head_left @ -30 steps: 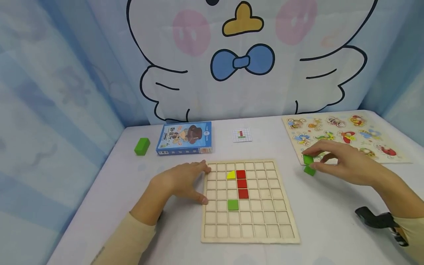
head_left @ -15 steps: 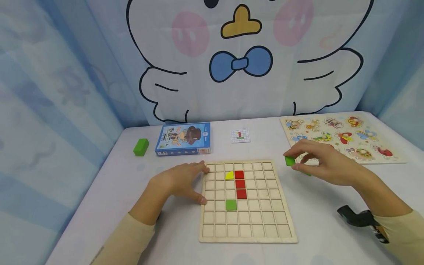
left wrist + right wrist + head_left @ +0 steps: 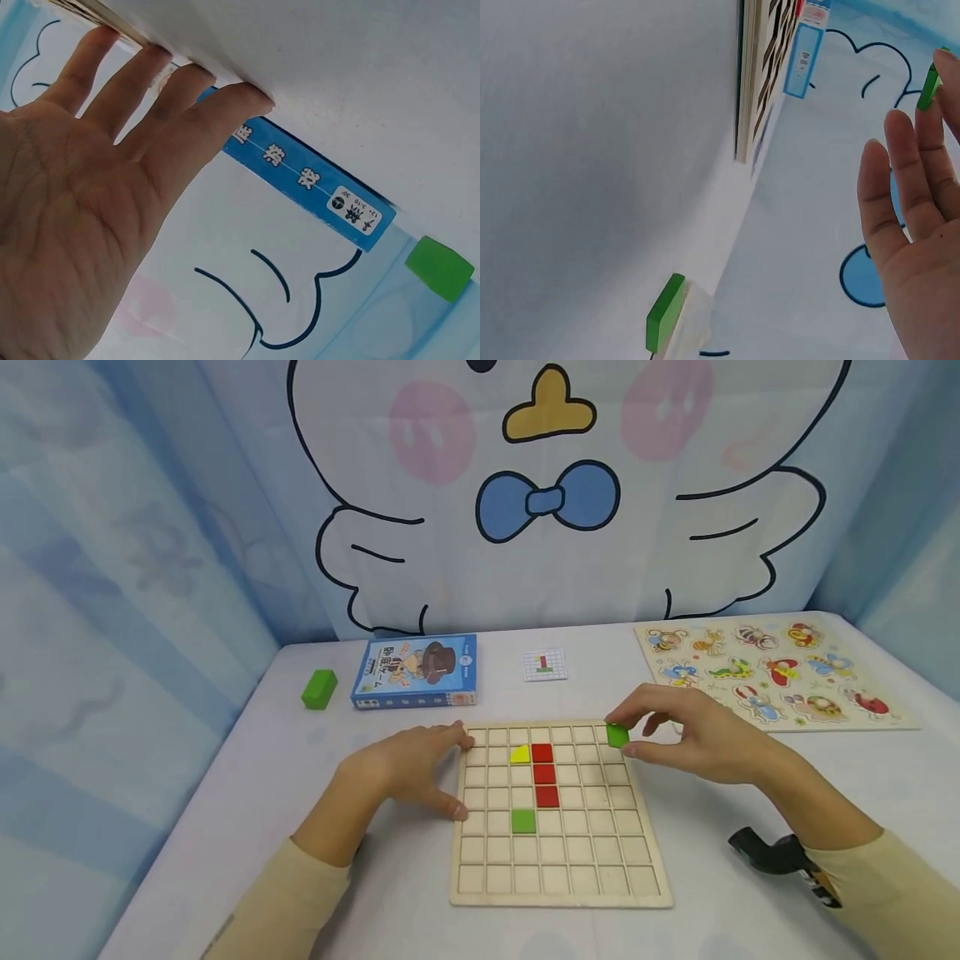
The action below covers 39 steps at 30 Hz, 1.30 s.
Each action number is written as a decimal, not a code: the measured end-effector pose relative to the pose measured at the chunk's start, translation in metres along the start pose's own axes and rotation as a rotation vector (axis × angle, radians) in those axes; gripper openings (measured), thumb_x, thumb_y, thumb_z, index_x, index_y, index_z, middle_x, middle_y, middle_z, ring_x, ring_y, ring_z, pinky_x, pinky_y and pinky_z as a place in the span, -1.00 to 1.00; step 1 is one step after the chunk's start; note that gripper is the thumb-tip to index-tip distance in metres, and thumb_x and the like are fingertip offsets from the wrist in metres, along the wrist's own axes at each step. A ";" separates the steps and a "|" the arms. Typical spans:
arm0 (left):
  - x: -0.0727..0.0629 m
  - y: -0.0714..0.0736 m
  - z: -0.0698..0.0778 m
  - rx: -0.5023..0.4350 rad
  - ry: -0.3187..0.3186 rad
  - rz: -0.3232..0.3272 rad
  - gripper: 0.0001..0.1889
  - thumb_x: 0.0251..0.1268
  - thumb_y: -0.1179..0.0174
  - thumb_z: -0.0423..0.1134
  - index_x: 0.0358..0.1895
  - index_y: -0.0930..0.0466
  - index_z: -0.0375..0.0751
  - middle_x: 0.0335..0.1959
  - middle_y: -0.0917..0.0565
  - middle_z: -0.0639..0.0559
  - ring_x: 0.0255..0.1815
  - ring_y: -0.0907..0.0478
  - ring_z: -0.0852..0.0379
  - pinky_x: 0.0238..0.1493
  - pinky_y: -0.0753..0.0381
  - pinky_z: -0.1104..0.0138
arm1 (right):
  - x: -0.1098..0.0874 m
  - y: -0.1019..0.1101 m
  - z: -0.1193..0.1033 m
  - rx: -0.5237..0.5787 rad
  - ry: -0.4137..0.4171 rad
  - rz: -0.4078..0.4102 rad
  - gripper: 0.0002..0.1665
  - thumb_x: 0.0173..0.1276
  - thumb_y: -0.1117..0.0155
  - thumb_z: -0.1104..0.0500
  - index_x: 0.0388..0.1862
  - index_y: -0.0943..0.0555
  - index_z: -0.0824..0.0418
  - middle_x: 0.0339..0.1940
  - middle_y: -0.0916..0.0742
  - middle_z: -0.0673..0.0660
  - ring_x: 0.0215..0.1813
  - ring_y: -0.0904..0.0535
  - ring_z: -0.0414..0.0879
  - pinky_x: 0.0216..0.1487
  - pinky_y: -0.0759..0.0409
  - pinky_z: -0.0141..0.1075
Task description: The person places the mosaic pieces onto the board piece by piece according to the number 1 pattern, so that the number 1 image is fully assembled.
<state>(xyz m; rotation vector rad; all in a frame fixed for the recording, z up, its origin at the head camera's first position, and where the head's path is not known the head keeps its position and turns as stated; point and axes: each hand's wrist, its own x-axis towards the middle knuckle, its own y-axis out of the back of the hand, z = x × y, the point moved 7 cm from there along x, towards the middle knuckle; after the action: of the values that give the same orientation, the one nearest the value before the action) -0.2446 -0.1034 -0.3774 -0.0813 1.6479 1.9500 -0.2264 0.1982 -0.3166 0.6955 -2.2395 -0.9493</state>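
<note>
A pale wooden grid board (image 3: 606, 880) lies flat in the head view, bearing a yellow tile with a rounded corner (image 3: 520, 754), a column of red tiles (image 3: 543, 774) and a green square tile (image 3: 523, 822). My left hand (image 3: 405, 768) rests at the board's left edge, thumb and fingers spread against it. Above the board's far right corner, my right hand (image 3: 690, 731) pinches another green square tile (image 3: 618, 736) between thumb and fingers. The right wrist view shows a further green tile (image 3: 666, 315) on the table; in the head view it is hidden behind the right hand.
Behind the board lie a blue game box (image 3: 416, 670) and a small card with a coloured grid pattern (image 3: 545, 665). A green block (image 3: 320, 689) stands at the far left. An insect puzzle board (image 3: 780, 672) occupies the far right. A patterned curtain (image 3: 547, 568) closes the back.
My right hand has moved left, carrying a green tile from beside the insect puzzle to the grid board's far right corner. The left hand has stayed at the board's edge.
</note>
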 end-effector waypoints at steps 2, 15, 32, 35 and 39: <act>0.000 0.000 0.001 0.004 0.001 0.004 0.04 -0.15 -0.59 0.31 0.51 -0.33 0.25 0.66 -0.18 0.09 0.64 -0.17 -0.04 0.59 -0.23 -0.06 | 0.001 -0.003 -0.002 0.014 -0.003 -0.014 -0.57 0.34 -0.48 0.25 0.15 -0.67 -0.05 -0.02 -0.74 -0.20 -0.04 -0.64 -0.19 -0.03 -0.67 -0.37; 0.000 0.000 0.001 0.014 0.018 0.002 0.06 -0.16 -0.58 0.33 0.52 -0.32 0.22 0.65 -0.20 0.07 0.63 -0.18 -0.06 0.59 -0.22 -0.07 | 0.013 -0.028 -0.014 0.077 -0.013 -0.121 -0.67 0.40 -0.45 0.07 0.11 -0.65 -0.16 -0.02 -0.73 -0.24 0.02 -0.63 -0.26 0.02 -0.70 -0.28; -0.003 0.000 0.001 0.006 0.003 0.013 0.01 -0.13 -0.58 0.31 0.49 -0.35 0.23 0.66 -0.19 0.07 0.62 -0.19 -0.06 0.57 -0.24 -0.09 | 0.023 -0.061 -0.027 0.152 -0.019 -0.270 -0.75 0.41 -0.44 0.08 0.03 -0.69 -0.07 0.00 -0.71 -0.18 -0.01 -0.63 -0.21 0.01 -0.72 -0.23; -0.002 0.000 0.001 0.011 -0.006 0.012 0.02 -0.13 -0.58 0.33 0.49 -0.35 0.23 0.65 -0.20 0.07 0.62 -0.19 -0.06 0.57 -0.25 -0.07 | 0.021 -0.070 -0.026 0.155 -0.058 -0.307 -0.73 0.41 -0.44 0.09 0.06 -0.68 -0.04 -0.02 -0.70 -0.19 -0.01 -0.62 -0.21 -0.01 -0.72 -0.25; -0.001 0.000 0.001 0.017 -0.009 0.014 0.03 -0.14 -0.57 0.34 0.50 -0.33 0.24 0.65 -0.21 0.07 0.62 -0.19 -0.06 0.57 -0.24 -0.08 | 0.021 -0.080 -0.025 0.127 -0.110 -0.345 -0.69 0.43 -0.40 0.09 0.12 -0.65 -0.06 -0.01 -0.69 -0.21 0.01 -0.60 -0.20 -0.01 -0.70 -0.27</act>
<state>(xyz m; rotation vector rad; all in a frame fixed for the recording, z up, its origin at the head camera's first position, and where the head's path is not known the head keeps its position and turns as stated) -0.2436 -0.1030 -0.3774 -0.0543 1.6633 1.9431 -0.2053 0.1243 -0.3563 1.1391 -2.3357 -1.0336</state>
